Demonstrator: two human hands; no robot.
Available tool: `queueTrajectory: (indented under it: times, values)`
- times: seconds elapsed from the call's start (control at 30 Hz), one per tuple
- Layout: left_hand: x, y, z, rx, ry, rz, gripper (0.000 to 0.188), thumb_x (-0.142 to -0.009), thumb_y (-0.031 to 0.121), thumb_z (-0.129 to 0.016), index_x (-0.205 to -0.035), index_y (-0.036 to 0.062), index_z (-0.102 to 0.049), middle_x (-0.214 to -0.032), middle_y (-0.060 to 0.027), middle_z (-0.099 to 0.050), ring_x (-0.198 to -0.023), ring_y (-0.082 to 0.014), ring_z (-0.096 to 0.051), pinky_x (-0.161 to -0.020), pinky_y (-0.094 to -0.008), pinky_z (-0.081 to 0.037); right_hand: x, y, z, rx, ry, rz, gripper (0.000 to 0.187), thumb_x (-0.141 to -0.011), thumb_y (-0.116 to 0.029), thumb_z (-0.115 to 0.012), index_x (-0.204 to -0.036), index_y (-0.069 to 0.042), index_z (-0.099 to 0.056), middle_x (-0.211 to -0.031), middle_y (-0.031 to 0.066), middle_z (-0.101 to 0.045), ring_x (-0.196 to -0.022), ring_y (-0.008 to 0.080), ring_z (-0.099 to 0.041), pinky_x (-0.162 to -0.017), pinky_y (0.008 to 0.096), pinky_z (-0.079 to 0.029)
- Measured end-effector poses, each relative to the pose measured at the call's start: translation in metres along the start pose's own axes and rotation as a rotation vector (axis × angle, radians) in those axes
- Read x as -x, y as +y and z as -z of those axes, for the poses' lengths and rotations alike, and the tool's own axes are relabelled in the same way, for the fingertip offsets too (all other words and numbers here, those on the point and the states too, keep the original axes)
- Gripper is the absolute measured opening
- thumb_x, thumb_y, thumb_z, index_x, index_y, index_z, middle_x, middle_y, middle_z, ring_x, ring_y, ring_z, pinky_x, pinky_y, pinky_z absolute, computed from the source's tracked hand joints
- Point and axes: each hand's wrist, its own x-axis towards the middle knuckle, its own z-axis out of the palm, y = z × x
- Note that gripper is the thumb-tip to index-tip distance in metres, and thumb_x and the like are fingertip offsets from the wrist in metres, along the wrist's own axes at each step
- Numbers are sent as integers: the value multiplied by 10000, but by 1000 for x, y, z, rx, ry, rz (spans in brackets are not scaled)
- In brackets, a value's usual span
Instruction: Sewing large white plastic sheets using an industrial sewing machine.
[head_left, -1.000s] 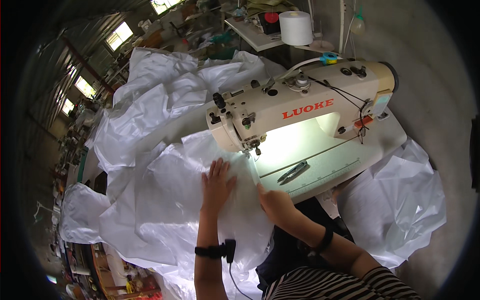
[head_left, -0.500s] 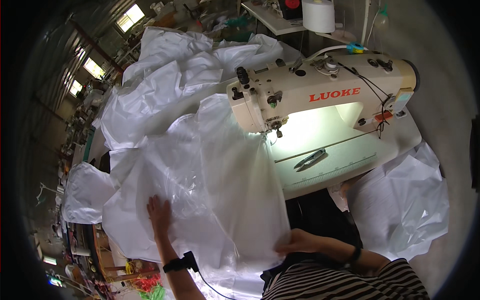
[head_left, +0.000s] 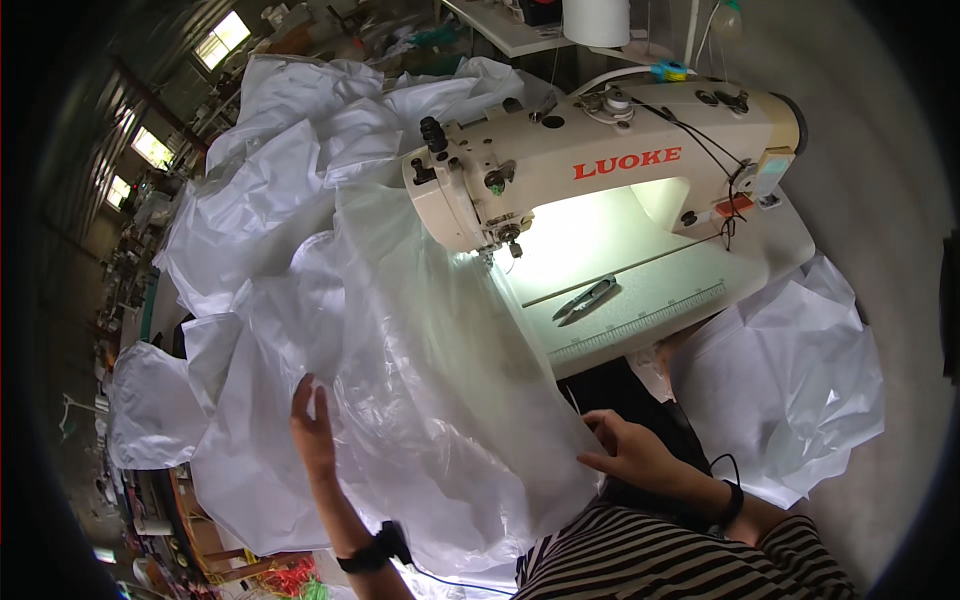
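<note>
left hand loosely spread at white sheeting; right hand, grip unclear, sits off counter's near edge; sewing machine red-lettered.

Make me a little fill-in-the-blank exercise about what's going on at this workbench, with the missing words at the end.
1. The snips lie on the worktop of a cream ______ machine.
2. The crumpled sheeting near both hands is coloured ______.
3. Of the person's left hand and right hand, the ______ one is nearer the snips.
4. The pattern on the person's shirt is made of dark and light ______.

Missing words: sewing; white; right; stripes.
</note>
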Motion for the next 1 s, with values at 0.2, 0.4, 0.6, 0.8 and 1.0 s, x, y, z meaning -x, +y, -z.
queueTrajectory:
  times: [0.2, 0.4, 0.6, 0.8, 1.0]
  values:
    - [19, -25, -47, 586, -105, 310, 466, -895, 47, -651, -1348, 14, -547, -1360, -136, -598, -1253, -315, -562, -1044, -394, -445, -11, -7, -17, 368, 121, 111, 643, -882, -204, -709, -1430, -73, -397, -894, 194, -678, -730, 346, -683, -644, 406, -537]
    - [17, -16, -51, -672, -215, 53, 634, -947, 193, -546, -1537, 262, -324, -1604, 84, -314, -1484, -231, -298, -1131, -627, -284, -7, 18, -10, 349, 317, 236, 635, -877, -88, -598, -1470, -52, -373, -857, 191, -675, -669, 366, -676, -597, 436, -554]
    - [0, -43, -46, -900, -258, 91, 583, -1021, 312, -390, -1578, 334, -221, -1658, 102, -160, -1534, -215, -148, -1172, -663, -121, -15, -5, -35, 775, 71, 254, 700, -823, -38, -588, -1476, 45, -348, -681, 97, -594, -506, 237, -614, -464, 347, -501]
    - [-51, -21, -40, -725, -341, 15, 582, -1041, 220, -354, -1588, 305, -175, -1668, 36, -128, -1541, -266, -93, -1156, -660, -161, -66, -33, -25, 951, 210, 359, 690, -797, -49, -601, -1437, 94, -386, -562, 22, -552, -454, 166, -581, -431, 300, -466]
    - [-101, -154, 0, -448, -117, -147, 595, -1034, 239, -398, -1586, 251, -177, -1665, 6, -145, -1536, -275, -115, -1114, -691, -209, -134, -75, -35, 1019, 250, 420, 643, -810, -39, -594, -1409, 111, -414, -571, 54, -613, -505, 203, -647, -454, 317, -500]
